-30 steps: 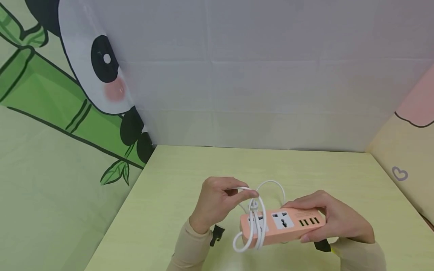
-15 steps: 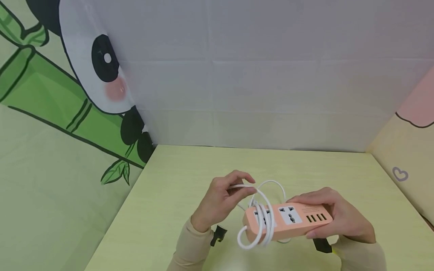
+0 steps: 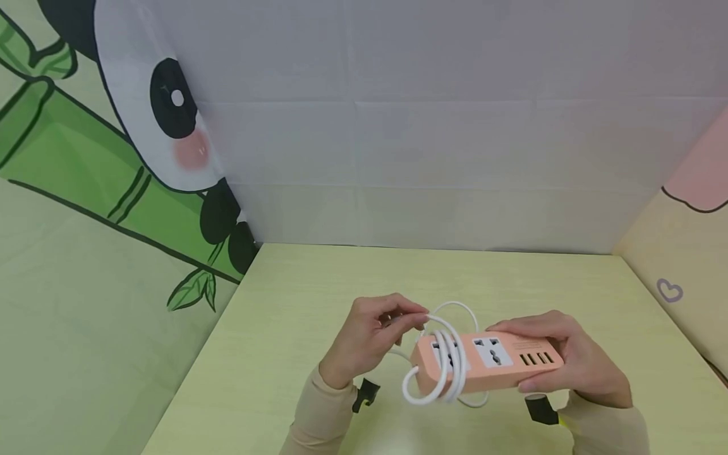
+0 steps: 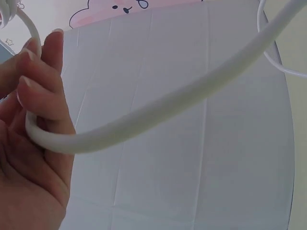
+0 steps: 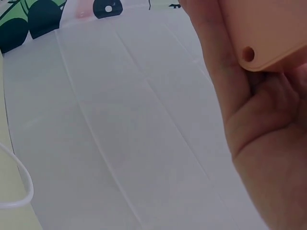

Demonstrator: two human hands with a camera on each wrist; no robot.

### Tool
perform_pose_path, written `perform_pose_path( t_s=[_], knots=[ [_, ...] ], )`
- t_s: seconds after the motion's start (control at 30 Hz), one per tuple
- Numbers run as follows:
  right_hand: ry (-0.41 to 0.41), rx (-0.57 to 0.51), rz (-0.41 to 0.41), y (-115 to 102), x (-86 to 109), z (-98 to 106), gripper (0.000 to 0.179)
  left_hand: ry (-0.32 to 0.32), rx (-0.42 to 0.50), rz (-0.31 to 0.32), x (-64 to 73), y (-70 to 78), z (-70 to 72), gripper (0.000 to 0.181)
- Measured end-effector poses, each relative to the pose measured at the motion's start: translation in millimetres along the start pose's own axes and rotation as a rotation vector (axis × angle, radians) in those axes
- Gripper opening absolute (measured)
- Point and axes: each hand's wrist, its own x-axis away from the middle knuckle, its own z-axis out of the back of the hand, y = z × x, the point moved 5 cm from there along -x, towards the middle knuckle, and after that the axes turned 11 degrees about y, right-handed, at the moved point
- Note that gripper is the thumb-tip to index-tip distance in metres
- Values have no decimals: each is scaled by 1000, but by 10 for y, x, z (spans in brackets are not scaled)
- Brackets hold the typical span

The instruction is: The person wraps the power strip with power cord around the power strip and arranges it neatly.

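An orange power strip (image 3: 480,373) with white socket panels and several USB slots is held up over the table, slightly tilted. My right hand (image 3: 574,354) grips its right end, thumb along the near side and fingers along the far side. White cord (image 3: 455,354) loops several times around the strip's left end. With thumb and fingertips, my left hand (image 3: 375,335) pinches the cord just beyond that end. In the left wrist view the cord (image 4: 163,110) runs across the palm and up between the fingers. The right wrist view shows the strip's underside corner (image 5: 273,33) against my palm.
A loose bend of the cord (image 3: 455,303) arcs behind the strip over the pale yellow table (image 3: 318,272). A grey-white backdrop (image 3: 398,158) rises at the table's back edge, with printed panels at left and right. Black camera mounts (image 3: 366,395) sit by both wrists.
The power strip and right hand have moved slightly right and up. The cord loops now lie closer together around the strip, and the left hand's raised fingers have come down onto the cord.
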Motion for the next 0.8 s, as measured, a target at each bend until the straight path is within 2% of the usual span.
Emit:
perform_pose_path(
  t_s=[0.2, 0.43, 0.63, 0.8],
  knots=[
    [71, 4, -19, 39, 40, 40, 79, -18, -2, -11, 3, -10, -13, 16],
    [142, -47, -36, 57, 60, 77, 80, -38, -51, 78, 21, -73, -37, 21],
    [217, -58, -44, 71, 88, 121, 82, -110, -70, 134, 28, -99, -79, 28],
    [319, -54, -94, 83, 139, 172, 80, -167, -88, 162, 36, -125, -119, 31]
  ],
)
